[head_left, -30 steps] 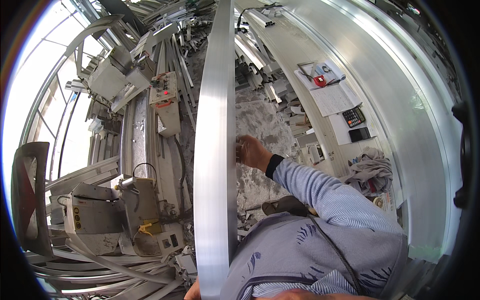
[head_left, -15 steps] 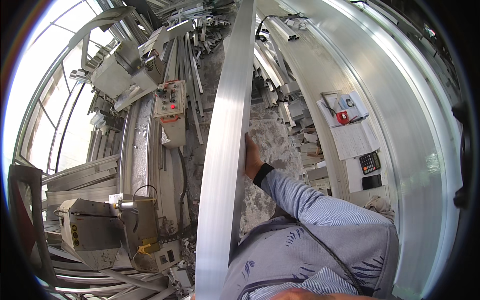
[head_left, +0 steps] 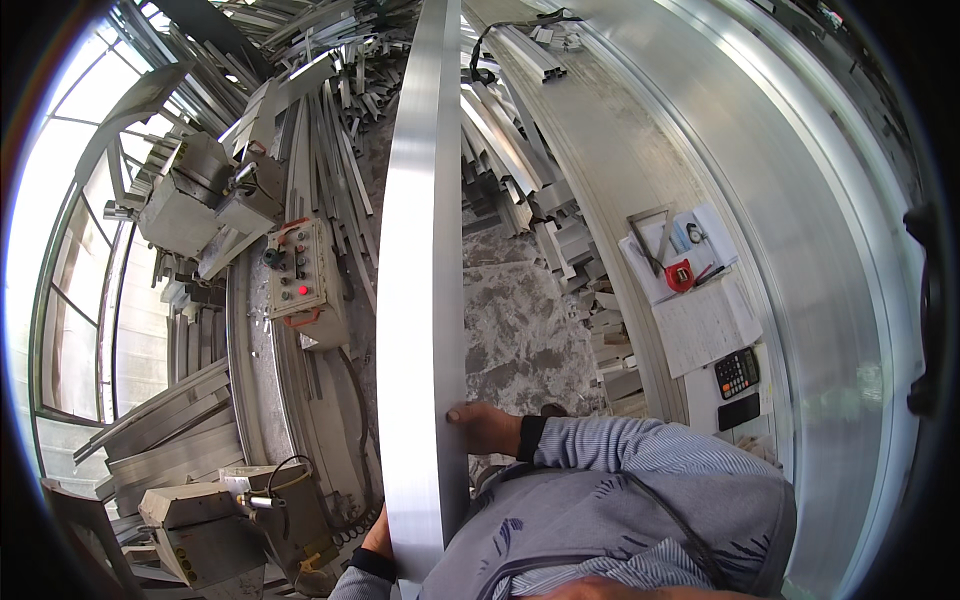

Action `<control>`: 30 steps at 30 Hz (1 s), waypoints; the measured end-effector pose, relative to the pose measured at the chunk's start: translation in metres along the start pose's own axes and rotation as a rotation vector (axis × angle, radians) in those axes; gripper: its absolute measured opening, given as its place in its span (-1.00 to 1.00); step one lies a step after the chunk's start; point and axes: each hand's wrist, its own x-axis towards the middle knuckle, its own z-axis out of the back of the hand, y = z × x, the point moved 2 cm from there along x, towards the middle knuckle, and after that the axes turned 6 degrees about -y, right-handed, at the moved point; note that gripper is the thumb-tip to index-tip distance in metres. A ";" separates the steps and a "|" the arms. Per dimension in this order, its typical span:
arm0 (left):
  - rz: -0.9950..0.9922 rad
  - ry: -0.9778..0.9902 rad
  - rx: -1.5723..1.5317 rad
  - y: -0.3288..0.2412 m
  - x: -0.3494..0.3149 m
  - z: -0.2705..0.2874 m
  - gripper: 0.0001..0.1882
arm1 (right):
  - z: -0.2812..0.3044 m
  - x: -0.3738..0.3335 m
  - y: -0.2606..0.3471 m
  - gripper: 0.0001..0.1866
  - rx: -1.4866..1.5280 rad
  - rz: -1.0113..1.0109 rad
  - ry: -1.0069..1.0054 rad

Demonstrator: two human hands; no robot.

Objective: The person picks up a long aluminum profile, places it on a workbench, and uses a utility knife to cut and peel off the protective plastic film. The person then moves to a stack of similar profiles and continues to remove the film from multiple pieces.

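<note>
A long, wide silver aluminium profile (head_left: pixel 410 280) stretches from close to my body away to the far edge of the view. My right hand (head_left: pixel 484 428) grips its right side, the thumb showing and the other fingers mostly hidden. At the near end, my left hand (head_left: pixel 379 537) holds the left side, with most of its fingers out of sight under the metal.
On the left stand a saw machine (head_left: pixel 210 520) and a control box (head_left: pixel 305 285) with a red button. A bench (head_left: pixel 590 130) at right bears papers (head_left: pixel 705 325), a red tape measure (head_left: pixel 680 275) and a calculator (head_left: pixel 737 372). Metal offcuts (head_left: pixel 560 235) lie piled between.
The profile has shifted left in view. My right hand is now nearer my body along it. My left hand and dark cuff have come into view at its left side.
</note>
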 end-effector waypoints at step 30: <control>0.268 0.245 -0.388 -0.144 0.358 0.139 -0.31 | 0.165 0.355 0.546 -0.14 -0.214 0.441 -0.620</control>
